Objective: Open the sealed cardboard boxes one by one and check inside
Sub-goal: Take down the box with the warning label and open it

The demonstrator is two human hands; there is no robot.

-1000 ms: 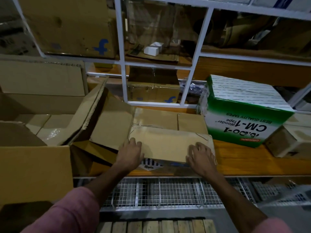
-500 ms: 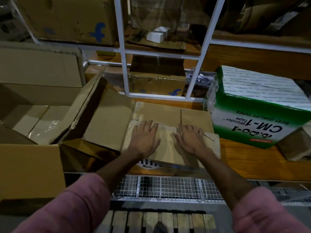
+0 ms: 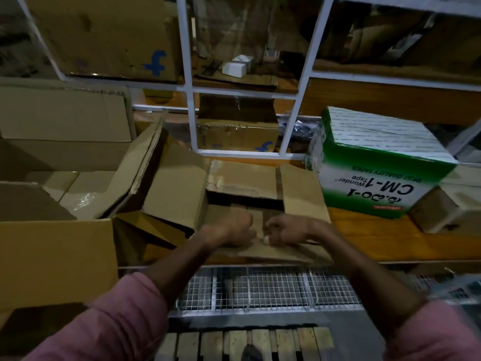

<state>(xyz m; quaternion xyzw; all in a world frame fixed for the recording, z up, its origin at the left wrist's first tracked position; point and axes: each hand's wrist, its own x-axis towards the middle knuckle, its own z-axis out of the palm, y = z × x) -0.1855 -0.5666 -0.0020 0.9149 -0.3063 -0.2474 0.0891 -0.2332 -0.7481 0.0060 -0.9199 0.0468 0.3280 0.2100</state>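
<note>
Cardboard box (image 3: pixel 263 204): near flap gripped at its middle by left hand (image 3: pixel 229 226) and right hand (image 3: pixel 285 229). Opening lies directly beyond both.

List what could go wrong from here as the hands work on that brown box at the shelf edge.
1. The brown box sits at the front edge of the wooden shelf, its near flap past the edge; pulling toward the body may drag it off.
2. The left hand and right hand curl over the near flap's cardboard edge, which could cut skin.
3. The green tape carton stands close beside the box's right flap, which may knock it.
</note>
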